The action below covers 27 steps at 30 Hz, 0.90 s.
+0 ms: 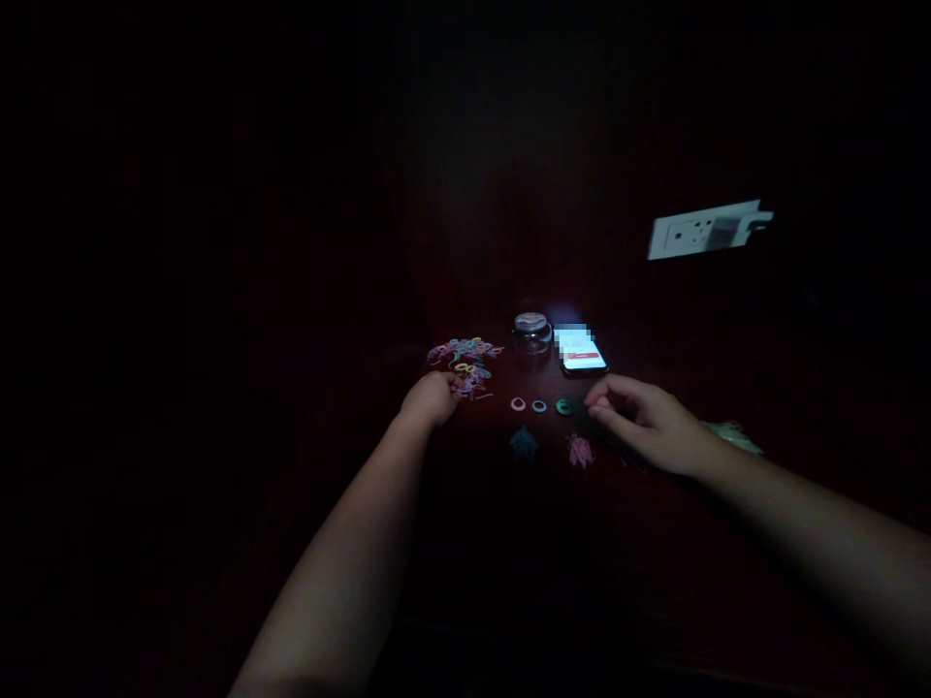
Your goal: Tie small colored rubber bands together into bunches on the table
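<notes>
My left hand (434,397) reaches to the edge of a small heap of coloured rubber bands (476,381), its fingers curled and their tips partly hidden. What they grip, if anything, is unclear. A larger mixed pile of rubber bands (465,349) lies just beyond. My right hand (647,417) hovers beside a green ring-shaped band (564,407), thumb and forefinger tips close together in a pinch; anything between them is too small to see. Left of the green ring are a blue ring (539,406) and a pink ring (518,404).
Nearer lie a dark blue bunch of bands (524,443) and a pink bunch (580,449). Pale bands (734,436) lie behind my right wrist. A lidded clear jar (531,334) and a lit phone (582,349) stand behind. A socket panel (702,233) is on the wall.
</notes>
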{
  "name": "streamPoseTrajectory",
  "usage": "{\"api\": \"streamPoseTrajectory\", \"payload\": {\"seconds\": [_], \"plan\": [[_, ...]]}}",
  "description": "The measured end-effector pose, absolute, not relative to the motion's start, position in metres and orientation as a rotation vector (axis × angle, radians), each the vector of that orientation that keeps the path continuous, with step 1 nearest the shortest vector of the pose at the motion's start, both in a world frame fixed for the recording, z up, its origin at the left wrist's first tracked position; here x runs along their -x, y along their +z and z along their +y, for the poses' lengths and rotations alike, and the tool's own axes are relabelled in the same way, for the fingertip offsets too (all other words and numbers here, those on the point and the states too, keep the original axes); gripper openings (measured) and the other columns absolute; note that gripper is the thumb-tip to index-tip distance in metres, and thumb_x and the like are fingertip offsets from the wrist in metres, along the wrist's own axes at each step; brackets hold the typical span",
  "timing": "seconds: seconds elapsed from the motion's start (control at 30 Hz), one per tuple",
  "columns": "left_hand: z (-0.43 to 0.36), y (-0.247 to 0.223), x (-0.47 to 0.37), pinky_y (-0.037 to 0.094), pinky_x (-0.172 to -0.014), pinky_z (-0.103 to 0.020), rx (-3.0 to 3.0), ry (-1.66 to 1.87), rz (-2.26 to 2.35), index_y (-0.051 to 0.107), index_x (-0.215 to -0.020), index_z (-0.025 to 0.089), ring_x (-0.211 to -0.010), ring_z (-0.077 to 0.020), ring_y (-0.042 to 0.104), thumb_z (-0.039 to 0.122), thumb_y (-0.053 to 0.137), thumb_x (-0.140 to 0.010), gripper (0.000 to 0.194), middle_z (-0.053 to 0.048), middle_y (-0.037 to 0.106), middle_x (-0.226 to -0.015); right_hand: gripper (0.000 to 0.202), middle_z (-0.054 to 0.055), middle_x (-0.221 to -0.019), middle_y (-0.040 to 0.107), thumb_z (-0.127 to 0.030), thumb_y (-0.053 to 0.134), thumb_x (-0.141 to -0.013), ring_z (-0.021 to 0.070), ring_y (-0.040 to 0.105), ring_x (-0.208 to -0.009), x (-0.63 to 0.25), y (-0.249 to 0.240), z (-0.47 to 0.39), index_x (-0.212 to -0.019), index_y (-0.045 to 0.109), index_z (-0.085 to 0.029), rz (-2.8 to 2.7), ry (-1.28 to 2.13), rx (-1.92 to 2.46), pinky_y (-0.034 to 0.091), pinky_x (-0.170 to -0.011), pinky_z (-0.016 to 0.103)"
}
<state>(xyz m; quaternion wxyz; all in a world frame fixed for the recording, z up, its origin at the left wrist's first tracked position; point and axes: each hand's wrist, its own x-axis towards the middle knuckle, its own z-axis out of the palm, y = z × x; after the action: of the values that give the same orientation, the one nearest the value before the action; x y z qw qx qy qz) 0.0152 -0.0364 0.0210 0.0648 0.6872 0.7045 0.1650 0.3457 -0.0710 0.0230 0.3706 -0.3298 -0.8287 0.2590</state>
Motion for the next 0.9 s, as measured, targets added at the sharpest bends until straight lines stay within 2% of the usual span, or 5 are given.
{"api": "streamPoseTrajectory", "payload": {"seconds": [0.2,0.37,0.6,0.9], "plan": [[-0.0332,0.0182,-0.0147,0.046,-0.076,-0.023,-2.03,0.559,2.164,0.07,-0.09,0.023,-0.083,-0.0154,0.064,0.027,0.062,-0.08,0.013,-0.003,0.073,-0.095,0.018,-0.001,-0.07,0.05,-0.036,0.054,-0.088,0.013,0.046,-0.062,-0.3464,0.0227,-0.0708,-0.087,0.058,-0.019,-2.137,0.656,0.849,0.041,-0.056,0.026],[-0.0326,0.0186,-0.0163,0.046,-0.077,-0.024,-2.049,0.599,2.178,0.068,-0.084,0.021,-0.086,-0.0175,0.064,0.026,0.061,-0.081,0.009,-0.005,0.072,-0.094,0.018,0.0,-0.069,0.05,-0.036,0.054,-0.088,0.0127,0.045,-0.061,-0.3471,0.0218,-0.07,-0.087,0.058,-0.019,-2.139,0.649,0.862,0.04,-0.055,0.026],[-0.0306,0.0173,-0.0156,0.046,-0.077,-0.027,-1.987,0.703,2.242,0.064,-0.093,0.02,-0.085,-0.0195,0.065,0.029,0.053,-0.087,0.016,-0.007,0.072,-0.095,0.018,0.0,-0.07,0.053,-0.037,0.053,-0.089,0.0137,0.047,-0.062,-0.3489,0.0196,-0.0679,-0.087,0.058,-0.019,-2.13,0.63,0.872,0.04,-0.055,0.026],[-0.0296,0.0163,-0.0145,0.047,-0.08,-0.026,-1.957,0.874,2.214,0.063,-0.104,0.024,-0.085,-0.0183,0.065,0.022,0.046,-0.088,0.024,-0.004,0.071,-0.1,0.019,0.0,-0.069,0.053,-0.037,0.052,-0.09,0.0134,0.046,-0.061,-0.3488,0.0185,-0.0668,-0.086,0.057,-0.019,-2.132,0.619,0.877,0.039,-0.054,0.026]]}}
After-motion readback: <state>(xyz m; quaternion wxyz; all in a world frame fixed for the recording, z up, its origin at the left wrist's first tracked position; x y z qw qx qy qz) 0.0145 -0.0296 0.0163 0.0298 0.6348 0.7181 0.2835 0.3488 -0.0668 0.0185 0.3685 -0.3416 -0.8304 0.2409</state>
